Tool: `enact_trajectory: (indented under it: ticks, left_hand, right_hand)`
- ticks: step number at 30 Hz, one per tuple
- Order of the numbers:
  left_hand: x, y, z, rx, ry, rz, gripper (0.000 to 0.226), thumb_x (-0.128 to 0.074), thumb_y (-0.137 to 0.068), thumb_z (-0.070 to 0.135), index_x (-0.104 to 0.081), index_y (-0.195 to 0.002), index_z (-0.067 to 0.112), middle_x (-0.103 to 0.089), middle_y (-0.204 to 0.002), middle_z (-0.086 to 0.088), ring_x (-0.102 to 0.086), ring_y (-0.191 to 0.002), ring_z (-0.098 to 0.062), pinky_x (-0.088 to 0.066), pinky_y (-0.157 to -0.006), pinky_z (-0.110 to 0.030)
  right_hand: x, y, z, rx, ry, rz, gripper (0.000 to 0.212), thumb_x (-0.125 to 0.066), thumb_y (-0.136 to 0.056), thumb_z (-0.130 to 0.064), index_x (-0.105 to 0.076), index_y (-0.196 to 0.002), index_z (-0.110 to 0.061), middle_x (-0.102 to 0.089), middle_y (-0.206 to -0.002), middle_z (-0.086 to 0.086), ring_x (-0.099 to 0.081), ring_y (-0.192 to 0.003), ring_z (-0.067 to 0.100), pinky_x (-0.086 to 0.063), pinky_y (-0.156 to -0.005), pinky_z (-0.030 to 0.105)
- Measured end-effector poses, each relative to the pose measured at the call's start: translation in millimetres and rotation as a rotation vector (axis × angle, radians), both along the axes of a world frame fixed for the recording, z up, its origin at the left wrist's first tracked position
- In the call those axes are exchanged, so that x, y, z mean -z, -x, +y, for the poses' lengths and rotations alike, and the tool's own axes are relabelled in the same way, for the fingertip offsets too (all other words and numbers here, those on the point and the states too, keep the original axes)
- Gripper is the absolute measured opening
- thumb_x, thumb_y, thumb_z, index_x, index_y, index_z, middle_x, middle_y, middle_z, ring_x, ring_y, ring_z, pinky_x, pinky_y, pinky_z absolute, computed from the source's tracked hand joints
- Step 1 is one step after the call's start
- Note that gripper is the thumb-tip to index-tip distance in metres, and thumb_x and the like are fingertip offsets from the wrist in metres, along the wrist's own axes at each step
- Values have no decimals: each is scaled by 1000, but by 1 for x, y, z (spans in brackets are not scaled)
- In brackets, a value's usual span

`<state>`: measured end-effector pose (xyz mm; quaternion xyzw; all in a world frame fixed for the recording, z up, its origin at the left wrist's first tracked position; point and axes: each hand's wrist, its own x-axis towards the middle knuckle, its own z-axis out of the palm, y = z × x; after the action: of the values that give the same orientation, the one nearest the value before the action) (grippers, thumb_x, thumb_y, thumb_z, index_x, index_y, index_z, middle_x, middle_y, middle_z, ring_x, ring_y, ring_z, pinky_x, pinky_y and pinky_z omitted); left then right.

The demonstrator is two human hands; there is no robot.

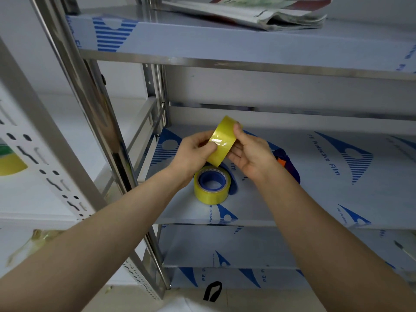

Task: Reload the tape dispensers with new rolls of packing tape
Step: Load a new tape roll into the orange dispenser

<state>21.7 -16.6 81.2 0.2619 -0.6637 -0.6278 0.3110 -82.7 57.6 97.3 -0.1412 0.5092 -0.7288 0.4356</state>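
A yellowish roll of packing tape [221, 143] is held on edge between both hands above the middle shelf [315, 199]. My left hand [193, 152] pinches its outer face with the thumb on the tape surface. My right hand [249, 154] grips its far rim and side. Below them a blue tape dispenser [211, 179] lies on the shelf with a yellowish roll [209, 194] seated around its blue hub. A dark purple and orange object [286, 163] shows behind my right wrist, mostly hidden.
The metal shelving is covered in white and blue protective film. Folded newspapers [270, 14] lie on the upper shelf [225, 46]. A steel upright [99, 122] stands at left. Beyond it, a white rack holds another yellowish roll [11, 164]. A black strap [212, 291] lies on the floor.
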Motion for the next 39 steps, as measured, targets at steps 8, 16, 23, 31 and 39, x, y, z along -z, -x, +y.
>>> enact_trajectory:
  ticks: [8, 16, 23, 31, 39]
  left_hand:
    - [-2, 3, -3, -47, 20, -47, 27, -52, -87, 3, -59, -113, 3, -62, -83, -3, -59, -72, -12, -53, -62, -20]
    - [-2, 3, -4, -50, 40, -82, 18, -58, -88, 13, -60, -105, 8, -62, -89, -7, -58, -73, -12, -50, -58, -16]
    - [-3, 2, 0, -71, -10, -28, 16, -60, -89, 23, -58, -77, 13, -58, -71, -1, -57, -51, 1, -46, -47, -11]
    - [-6, -1, -2, 12, -235, -5, 24, -49, -94, 32, -63, -90, 14, -67, -88, -5, -64, -76, -15, -55, -59, -18]
    - [-9, -6, -1, 110, -257, 27, 19, -57, -83, 10, -67, -99, 8, -66, -84, -7, -63, -69, -14, -52, -59, -24]
  right_hand:
    - [7, -5, -6, -23, 9, -56, 42, -56, -91, -28, -53, -122, 0, -67, -107, 15, -68, -95, 22, -58, -77, 33]
    - [5, -3, -4, -36, -26, -77, 41, -55, -91, -29, -54, -120, 0, -67, -105, 15, -67, -92, 21, -59, -73, 31]
    - [-3, 3, 2, -143, -303, 390, 40, -46, -93, -43, -63, -98, -7, -69, -87, 9, -67, -79, 18, -57, -71, 29]
    - [-5, 19, 2, -73, -204, 1289, 42, -72, -77, -29, -63, -116, -15, -57, -111, 6, -52, -102, 14, -42, -86, 23]
    - [-7, 16, -2, 59, -174, 1354, 11, -68, -82, -17, -70, -89, -8, -65, -92, 2, -58, -85, 15, -49, -77, 32]
